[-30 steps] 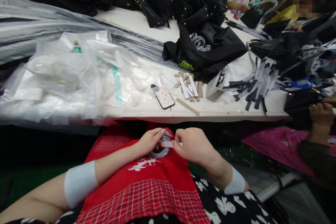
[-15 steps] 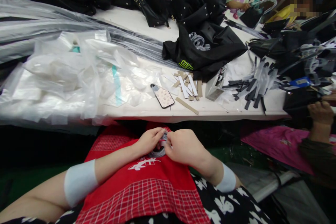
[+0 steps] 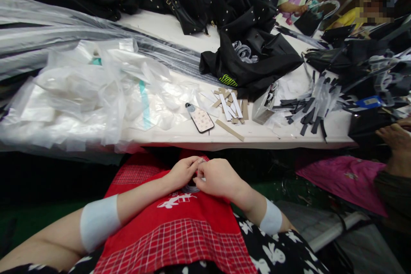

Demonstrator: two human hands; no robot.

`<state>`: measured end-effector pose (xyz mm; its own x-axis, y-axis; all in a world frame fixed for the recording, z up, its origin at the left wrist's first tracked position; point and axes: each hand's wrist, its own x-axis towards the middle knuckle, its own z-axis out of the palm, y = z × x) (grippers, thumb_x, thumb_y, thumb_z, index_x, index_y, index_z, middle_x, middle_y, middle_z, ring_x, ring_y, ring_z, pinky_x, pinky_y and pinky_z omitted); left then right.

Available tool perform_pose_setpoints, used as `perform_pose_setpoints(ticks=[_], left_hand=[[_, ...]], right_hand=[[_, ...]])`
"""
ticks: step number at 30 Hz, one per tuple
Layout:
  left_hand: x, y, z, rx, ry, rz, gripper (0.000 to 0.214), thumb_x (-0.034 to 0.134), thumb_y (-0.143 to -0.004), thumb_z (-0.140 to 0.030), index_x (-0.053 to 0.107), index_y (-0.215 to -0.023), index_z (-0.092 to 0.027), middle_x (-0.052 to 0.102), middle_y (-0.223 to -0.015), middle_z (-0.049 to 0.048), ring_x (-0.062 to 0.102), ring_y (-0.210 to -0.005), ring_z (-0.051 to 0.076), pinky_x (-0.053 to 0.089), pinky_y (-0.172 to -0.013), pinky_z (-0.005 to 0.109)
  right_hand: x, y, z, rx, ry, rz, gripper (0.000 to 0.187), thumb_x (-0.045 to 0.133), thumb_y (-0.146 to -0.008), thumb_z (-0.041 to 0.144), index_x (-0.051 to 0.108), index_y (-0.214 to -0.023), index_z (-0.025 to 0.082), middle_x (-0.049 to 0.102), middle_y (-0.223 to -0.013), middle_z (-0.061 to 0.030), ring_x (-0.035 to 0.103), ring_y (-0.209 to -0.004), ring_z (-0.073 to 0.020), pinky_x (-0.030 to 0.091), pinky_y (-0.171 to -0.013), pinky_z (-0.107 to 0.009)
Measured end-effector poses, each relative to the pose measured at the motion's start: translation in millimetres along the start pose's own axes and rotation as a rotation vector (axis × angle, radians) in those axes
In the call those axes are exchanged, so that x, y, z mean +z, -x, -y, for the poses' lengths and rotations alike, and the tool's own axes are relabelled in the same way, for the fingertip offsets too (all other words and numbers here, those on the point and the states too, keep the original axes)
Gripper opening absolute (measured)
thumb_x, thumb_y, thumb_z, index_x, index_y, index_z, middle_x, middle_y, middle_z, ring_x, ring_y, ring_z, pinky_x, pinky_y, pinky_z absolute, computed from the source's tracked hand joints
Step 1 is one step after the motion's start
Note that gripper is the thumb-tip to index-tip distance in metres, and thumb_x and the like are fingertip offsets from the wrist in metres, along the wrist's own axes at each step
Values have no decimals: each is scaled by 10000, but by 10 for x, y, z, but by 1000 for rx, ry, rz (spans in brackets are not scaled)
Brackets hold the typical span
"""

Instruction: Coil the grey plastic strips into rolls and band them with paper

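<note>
In my lap, against the red apron (image 3: pixel 205 209), lies a coiled strap (image 3: pixel 190 189) that looks grey and plastic-wrapped. Only its lower edge shows; my hands cover the rest. My left hand (image 3: pixel 183 173) is closed around the coil's left and upper side, thumb on top. Curled over the coil's right side is my right hand (image 3: pixel 218 179), its fingertips meeting the left ones. What exactly the right fingertips pinch is hidden. Ahead on the table edge a phone (image 3: pixel 201 120) in a patterned case lies flat.
Crumpled clear plastic bags (image 3: pixel 80 94) cover the left of the white table (image 3: pixel 167 138). Cardboard strips (image 3: pixel 229 106), a black cloth bag (image 3: pixel 253 70) and black strap pieces (image 3: pixel 310 115) lie rightward. Black handbags (image 3: pixel 189 0) stand behind. A co-worker's hand (image 3: pixel 396 139) is at the right.
My right hand has shifted slightly left over the coil, covering more of it. The left hand stays about where it was. At the right, the co-worker's hand has opened somewhat.
</note>
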<state>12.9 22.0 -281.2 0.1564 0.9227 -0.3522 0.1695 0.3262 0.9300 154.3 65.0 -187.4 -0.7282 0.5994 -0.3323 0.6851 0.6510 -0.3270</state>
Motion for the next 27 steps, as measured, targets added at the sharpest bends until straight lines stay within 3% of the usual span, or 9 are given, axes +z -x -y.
perform_pose_setpoints(ticks=[4,7,10,14,19,21,23,25,27], left_hand=[[17,-11,37,-17,33,23,383,425,-883,-473,641,-812,-166,658,-727,21,579,-665,173,464,-659,270],[17,-29,53,-12,54,13,376,454,-860,-467,656,-809,-155,659,-748,29,573,-699,174,460,-668,264],[-7,-42,39,-36,82,6,382,477,-837,-478,660,-791,-146,632,-689,19,548,-650,161,439,-622,255],[-50,-26,-61,0,118,68,319,515,-817,-433,646,-766,-146,630,-691,12,550,-657,153,434,-642,251],[-47,52,-218,95,-103,41,279,582,-810,-415,643,-734,-154,619,-656,-7,532,-617,137,416,-621,237],[-36,86,-246,120,-147,10,259,585,-813,-393,640,-723,-157,620,-655,-5,534,-612,136,420,-622,238],[-31,113,-258,162,-168,4,232,581,-819,-366,643,-730,-161,628,-675,0,549,-632,141,432,-644,244],[-35,131,-265,212,-186,12,199,578,-827,-339,653,-756,-169,642,-709,8,571,-668,148,445,-680,253],[-44,142,-278,264,-203,18,171,570,-839,-316,663,-789,-181,654,-756,18,588,-715,156,456,-726,267]], right_hand=[[73,-100,-53,91,71,-2,169,566,-807,301,700,-807,199,715,-760,-61,641,-675,-193,394,-608,-274],[85,-126,-170,114,2,-10,163,605,-794,339,689,-785,199,703,-739,-50,626,-670,-183,377,-603,-266],[74,-105,-366,85,-218,-26,213,692,-740,414,675,-746,202,683,-716,-14,595,-658,-152,359,-592,-241],[140,-124,-605,38,-669,-9,167,698,-751,339,672,-773,176,639,-657,18,538,-584,-98,362,-549,-197],[410,-232,-728,143,-997,-83,289,703,-736,427,649,-739,143,603,-586,12,510,-500,-89,364,-480,-186],[540,-251,-752,266,-1062,-40,417,606,-789,547,632,-692,142,591,-535,-1,514,-462,-99,375,-469,-203],[671,-251,-753,377,-1167,85,553,479,-826,639,617,-630,140,580,-501,-16,517,-447,-110,387,-469,-221],[784,-242,-718,390,-1341,186,543,528,-785,646,624,-619,138,596,-528,-14,523,-486,-110,399,-501,-223],[850,-233,-652,359,-1519,140,420,692,-678,557,634,-647,141,611,-575,9,512,-525,-96,394,-534,-210]])
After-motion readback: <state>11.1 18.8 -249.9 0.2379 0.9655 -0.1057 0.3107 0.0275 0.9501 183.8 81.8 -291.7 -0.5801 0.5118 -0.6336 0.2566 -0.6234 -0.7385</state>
